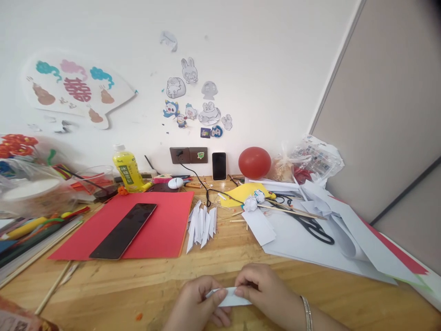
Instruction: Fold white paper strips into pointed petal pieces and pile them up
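A narrow folded strip of white paper [235, 301] is held level over the front of the wooden table. My left hand [200, 301] pinches its left end between thumb and fingers. At the upper edge, near the middle, my right hand [263, 294] grips the same strip with thumb and forefinger. Beyond my hands lies a pile of folded white paper pieces [201, 225]. To the right of that pile are small white paper rectangles [259, 226]. The undersides of the strip and some fingertips are hidden.
Red paper sheets [165, 230] lie left, with a dark phone [126, 230] on them. Black-handled scissors [313, 227] rest on white sheets [292, 253] at right. A yellow bottle [127, 170], a red balloon [254, 162] and an upright phone [219, 166] stand by the wall.
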The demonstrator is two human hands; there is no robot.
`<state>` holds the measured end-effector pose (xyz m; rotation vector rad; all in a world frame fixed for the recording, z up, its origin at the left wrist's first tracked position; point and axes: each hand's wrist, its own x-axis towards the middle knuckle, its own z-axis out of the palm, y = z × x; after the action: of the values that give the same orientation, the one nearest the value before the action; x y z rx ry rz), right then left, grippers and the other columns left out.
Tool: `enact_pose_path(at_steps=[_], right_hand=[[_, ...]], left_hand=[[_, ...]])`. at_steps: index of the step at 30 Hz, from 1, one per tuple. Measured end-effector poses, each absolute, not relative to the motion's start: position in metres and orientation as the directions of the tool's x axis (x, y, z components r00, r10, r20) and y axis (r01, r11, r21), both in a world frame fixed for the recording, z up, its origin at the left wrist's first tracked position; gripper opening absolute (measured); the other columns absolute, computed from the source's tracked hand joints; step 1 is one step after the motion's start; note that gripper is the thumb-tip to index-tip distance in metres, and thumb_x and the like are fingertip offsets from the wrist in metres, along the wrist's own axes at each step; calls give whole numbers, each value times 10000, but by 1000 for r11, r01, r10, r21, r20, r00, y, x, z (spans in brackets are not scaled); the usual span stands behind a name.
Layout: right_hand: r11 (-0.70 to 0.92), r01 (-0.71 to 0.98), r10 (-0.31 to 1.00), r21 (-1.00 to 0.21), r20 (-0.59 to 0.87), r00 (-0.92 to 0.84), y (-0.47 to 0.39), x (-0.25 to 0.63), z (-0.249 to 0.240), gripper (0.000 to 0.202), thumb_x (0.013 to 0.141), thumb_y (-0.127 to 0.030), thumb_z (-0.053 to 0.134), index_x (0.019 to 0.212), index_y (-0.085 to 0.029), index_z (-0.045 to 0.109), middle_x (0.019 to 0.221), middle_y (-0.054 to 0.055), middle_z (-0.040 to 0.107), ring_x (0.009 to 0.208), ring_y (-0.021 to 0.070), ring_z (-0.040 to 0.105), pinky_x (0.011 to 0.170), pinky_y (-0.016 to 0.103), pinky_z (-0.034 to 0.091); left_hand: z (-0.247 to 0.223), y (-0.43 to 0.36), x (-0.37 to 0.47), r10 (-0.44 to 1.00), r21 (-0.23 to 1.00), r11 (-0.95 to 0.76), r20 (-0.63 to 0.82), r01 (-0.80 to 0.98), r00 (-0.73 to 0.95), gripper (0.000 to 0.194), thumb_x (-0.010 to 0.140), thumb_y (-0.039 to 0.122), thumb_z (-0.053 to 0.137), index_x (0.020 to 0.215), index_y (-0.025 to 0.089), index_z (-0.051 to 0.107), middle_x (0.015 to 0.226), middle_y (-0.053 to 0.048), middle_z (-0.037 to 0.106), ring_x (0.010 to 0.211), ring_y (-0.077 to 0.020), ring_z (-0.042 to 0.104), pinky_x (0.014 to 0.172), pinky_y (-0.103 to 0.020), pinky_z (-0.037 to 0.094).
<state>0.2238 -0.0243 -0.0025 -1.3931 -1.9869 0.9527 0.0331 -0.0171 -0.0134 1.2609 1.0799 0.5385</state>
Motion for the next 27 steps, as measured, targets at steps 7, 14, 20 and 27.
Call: enact_pose_path(at_steps=[7, 14, 20, 27], right_hand=[[236, 571, 940, -786, 36, -339, -24, 225, -5, 114, 787, -117, 615, 725, -177, 688, 732, 8, 672, 710, 153, 591, 686, 235, 440], [232, 561, 935, -795, 24, -353, -24, 227, 0, 126, 804, -125, 597, 735, -176, 689, 728, 7, 675, 700, 153, 587, 671, 230, 435], [229, 555, 934, -800, 19, -358, -24, 227, 0, 134, 808, -149, 586, 728, -178, 689, 700, 0, 667, 666, 145, 577, 645, 221, 427], [219, 543, 930, -810, 5, -368, -25, 224, -1, 61, 770, -203, 648, 735, -170, 685, 656, -17, 628, 617, 128, 528, 585, 204, 374]], left_hand=[[-16, -16, 32, 827, 948, 263, -316, 177, 466, 601, 631, 775, 594, 689, 178, 584, 655, -46, 701, 613, -217, 675, 596, -286, 512], [-15, -16, 32, 841, 966, 174, -248, 193, 481, 642, 703, 797, 502, 674, 166, 616, 601, -37, 685, 571, -205, 660, 568, -271, 508], [-14, -19, 33, 855, 967, 153, -234, 205, 462, 634, 743, 787, 454, 662, 176, 601, 588, -41, 687, 551, -204, 654, 558, -270, 500], [-19, -27, 38, 903, 965, 41, -146, 259, 404, 526, 828, 684, 436, 638, 204, 540, 559, -23, 652, 513, -186, 631, 519, -244, 467]])
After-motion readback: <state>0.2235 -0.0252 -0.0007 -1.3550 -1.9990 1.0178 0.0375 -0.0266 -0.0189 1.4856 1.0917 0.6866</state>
